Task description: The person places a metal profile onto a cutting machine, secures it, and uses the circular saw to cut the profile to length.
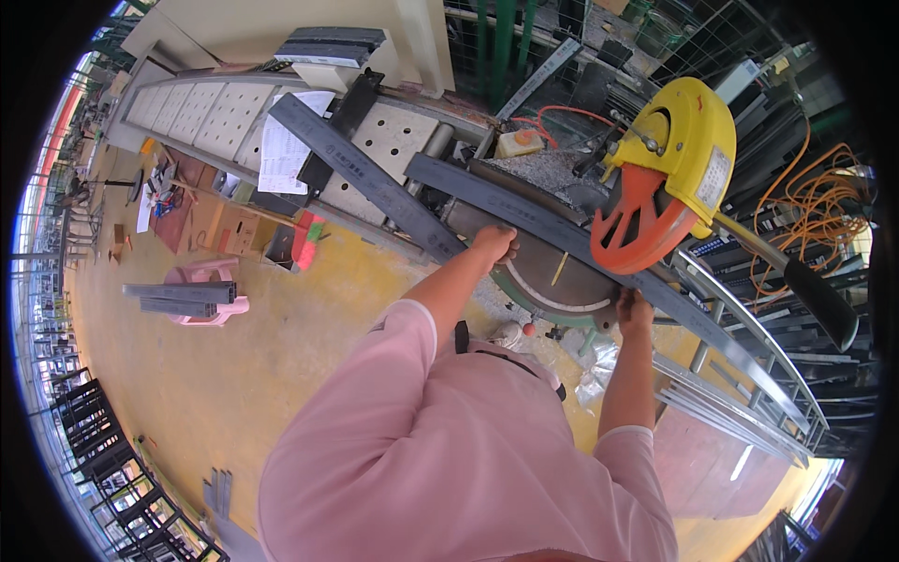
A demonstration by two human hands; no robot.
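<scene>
A long dark grey metal profile [524, 211] lies across the round base of a cut-off saw [688, 155], which has a yellow guard, an orange-red inner guard and a black-handled lever. My right hand [635, 311] is closed on the near edge of this long profile, right of the saw base's middle. A second, shorter profile [365, 178] lies slanted over the roller bench, its near end by my left wrist. My left hand [494, 245] is curled closed over the saw base, between the two profiles. What its fingers hold, if anything, is hidden.
A perforated bench [201, 117] runs to the far left, with a paper sheet [286, 140] and stacked profiles [330, 45]. A pink stool [208, 290] bearing profiles stands on the yellow floor. Orange cables [824, 201] and a metal rail [749, 328] are at the right.
</scene>
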